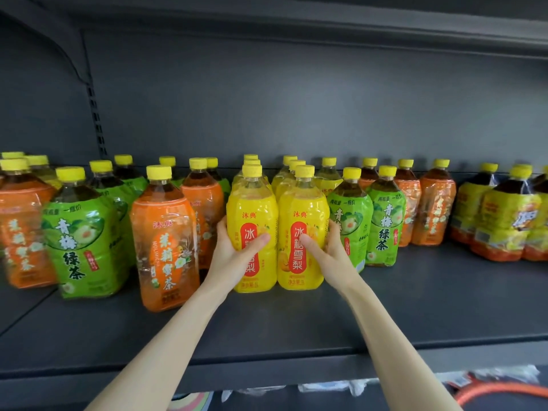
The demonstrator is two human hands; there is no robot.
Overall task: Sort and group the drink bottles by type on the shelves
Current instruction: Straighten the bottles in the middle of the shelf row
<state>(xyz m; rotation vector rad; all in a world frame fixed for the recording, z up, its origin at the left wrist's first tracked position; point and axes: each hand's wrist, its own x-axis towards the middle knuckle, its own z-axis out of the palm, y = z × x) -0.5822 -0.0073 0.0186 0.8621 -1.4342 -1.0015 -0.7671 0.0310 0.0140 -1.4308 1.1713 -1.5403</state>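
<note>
Two rows of yellow pear-drink bottles stand mid-shelf, fronted by a left yellow bottle [252,221] and a right yellow bottle [303,223]. My left hand [234,253] wraps the left front bottle, thumb across its label. My right hand [329,247] grips the right front bottle from its right side. Orange jasmine-tea bottles [164,238] and green plum-tea bottles [80,232] stand mixed to the left. More green bottles [384,221] and orange bottles [436,209] stand to the right. All have yellow caps.
Dark-tea bottles with yellow-red labels [507,223] stand at the far right. The grey shelf [415,307] has bare room along its front edge. An upper shelf [267,22] hangs overhead. An orange hoop [504,390] and packaged goods lie below.
</note>
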